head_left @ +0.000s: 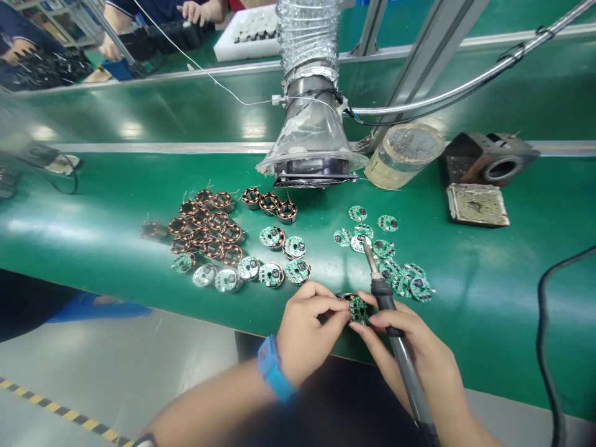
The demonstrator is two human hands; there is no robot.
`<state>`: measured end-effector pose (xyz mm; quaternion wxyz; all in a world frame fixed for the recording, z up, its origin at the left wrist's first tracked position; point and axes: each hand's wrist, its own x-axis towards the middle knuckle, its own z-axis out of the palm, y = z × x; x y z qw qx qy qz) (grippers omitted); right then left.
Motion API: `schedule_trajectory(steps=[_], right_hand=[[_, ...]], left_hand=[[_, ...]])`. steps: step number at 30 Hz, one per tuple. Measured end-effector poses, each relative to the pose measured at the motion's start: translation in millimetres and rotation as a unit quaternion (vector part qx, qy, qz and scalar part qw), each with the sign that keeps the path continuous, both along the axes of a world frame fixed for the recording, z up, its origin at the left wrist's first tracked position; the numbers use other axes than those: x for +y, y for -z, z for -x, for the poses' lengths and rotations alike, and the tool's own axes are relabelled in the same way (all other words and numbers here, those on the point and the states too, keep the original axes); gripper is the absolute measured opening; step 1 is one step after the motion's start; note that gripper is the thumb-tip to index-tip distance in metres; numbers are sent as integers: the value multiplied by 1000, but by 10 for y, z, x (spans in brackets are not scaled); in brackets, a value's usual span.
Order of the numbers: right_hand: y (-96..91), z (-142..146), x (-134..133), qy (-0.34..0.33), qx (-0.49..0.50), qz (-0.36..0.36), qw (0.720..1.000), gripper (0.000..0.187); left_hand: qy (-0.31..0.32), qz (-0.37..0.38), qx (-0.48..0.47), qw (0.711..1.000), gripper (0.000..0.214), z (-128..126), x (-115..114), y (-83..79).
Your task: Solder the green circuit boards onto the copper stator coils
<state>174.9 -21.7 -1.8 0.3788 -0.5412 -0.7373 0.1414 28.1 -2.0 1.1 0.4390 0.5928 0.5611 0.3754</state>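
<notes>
My left hand (pixel 311 332), with a blue wristband (pixel 275 366), pinches the edge of a round green circuit board (pixel 358 310) near the bench's front edge. Behind the board shows part of a dark ring, probably a copper-wound motor stator, mostly hidden by fingers. My right hand (pixel 421 351) steadies the same board with its fingertips and also holds a soldering iron (pixel 385 301), whose tip points away from me over the loose circuit boards (pixel 387 268). Left of my hands stand several stators topped with boards (pixel 271 274), beside a group of bare copper stators (pixel 213 248).
A fume extractor hood (pixel 314 127) hangs above the green bench (pixel 261 304). Behind the loose boards are a clear round tub (pixel 405 155), an iron stand (pixel 493 158) and a sponge tray (pixel 478 205). A black cable (pixel 542 323) runs down the right. Co-workers' hands (pixel 198 12) show beyond.
</notes>
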Motion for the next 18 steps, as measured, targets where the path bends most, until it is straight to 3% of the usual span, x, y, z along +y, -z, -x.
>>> schedule_trajectory(steps=[2, 5, 7, 9, 10, 12, 15, 18], right_hand=[[37, 5, -2, -19, -12, 1, 1000, 15], [93, 6, 2, -38, -40, -19, 998, 17], [118, 37, 27, -38, -55, -23, 998, 19], [136, 122, 75, -28, -54, -17, 998, 19], [144, 184, 106, -20, -49, -14, 998, 19], [161, 324, 171, 0, -26, -8, 1000, 20], [182, 440, 243, 8, 34, 13, 999, 28], [186, 254, 268, 23, 83, 1, 996, 25]], left_hand=[[2, 37, -34, 999, 19, 40, -29, -31], [56, 79, -97, 991, 35, 213, -103, -167], [82, 55, -71, 993, 38, 421, -66, -317], [58, -57, 71, 994, 26, 688, 117, -460], [26, -130, 160, 978, 22, 826, 266, -510], [-8, -204, 338, 919, 23, 1065, 636, -544], [13, -189, 484, 854, 29, 1220, 1169, -448], [59, -196, 520, 829, 32, 1151, 1460, -289]])
